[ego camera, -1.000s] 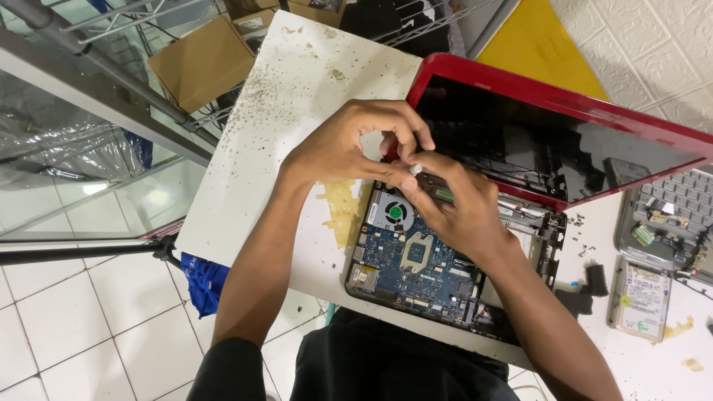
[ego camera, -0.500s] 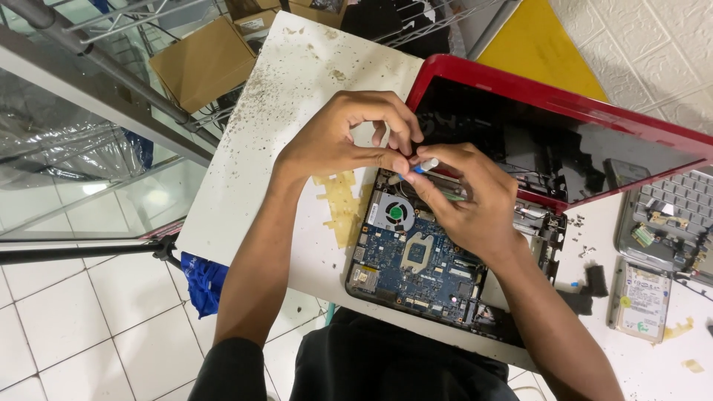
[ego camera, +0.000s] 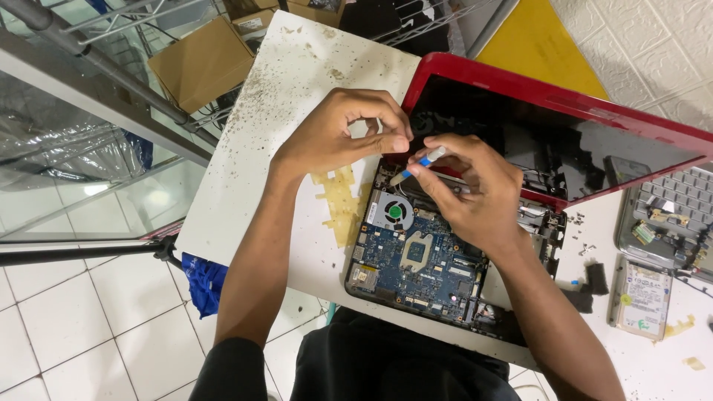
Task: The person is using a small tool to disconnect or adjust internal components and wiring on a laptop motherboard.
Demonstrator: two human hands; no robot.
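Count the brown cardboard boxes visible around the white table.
3. One large brown cardboard box sits on the wire rack left of the white table; two smaller brown boxes lie cut off at the top edge. More may be hidden beyond the frame.

Tool [ego camera: 418,165] pinched in right hand [ego camera: 475,194]: slim, looks like smooth plastic with a blue band. Just under the grip, board [ego camera: 420,260] is matt blue with a bare metal plate, fan [ego camera: 391,212] grey metal-look housing; behind the grip, lid [ego camera: 549,96] is glossy red plastic, screen [ego camera: 535,145] glossy black. Table [ego camera: 290,89] left of the grip is matt white, speckled and rough with yellow residue patches; box [ego camera: 200,63] far left is plain cardboard.
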